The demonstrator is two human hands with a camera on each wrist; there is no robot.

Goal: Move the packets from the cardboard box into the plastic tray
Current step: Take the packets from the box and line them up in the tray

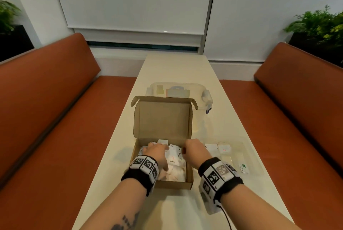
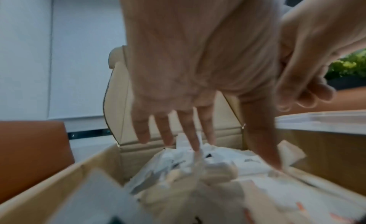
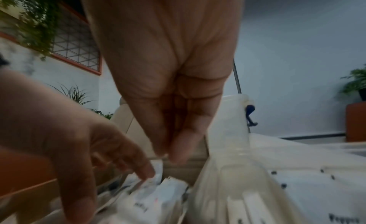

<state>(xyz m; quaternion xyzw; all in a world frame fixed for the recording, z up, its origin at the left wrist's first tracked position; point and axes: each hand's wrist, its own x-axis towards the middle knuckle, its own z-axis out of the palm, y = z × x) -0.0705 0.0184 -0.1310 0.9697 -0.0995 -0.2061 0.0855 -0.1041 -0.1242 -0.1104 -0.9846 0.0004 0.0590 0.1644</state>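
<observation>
Cardboard, brown and open: the cardboard box sits on the near half of a long cream table, its lid standing upright at the far side. Loose white packets fill the box floor in a jumbled heap, pointing every way, so no shared long axis can be read.

The left hand is down inside the box with fingers spread and straight, tips touching the heap and gripping nothing. The right hand hovers over the box's right wall with fingertips drawn together in a pinch; blur hides whether a packet is caught between them, so I cannot tell.

Just right of the box lies the clear plastic tray, already holding a few packets laid flat, one with green print at its near end. Bare tabletop lies to the box's left and toward the person.

Beyond the raised lid stands a clear lidded container, close behind the box and near the tray's far end. Orange benches flank the table on both sides.
</observation>
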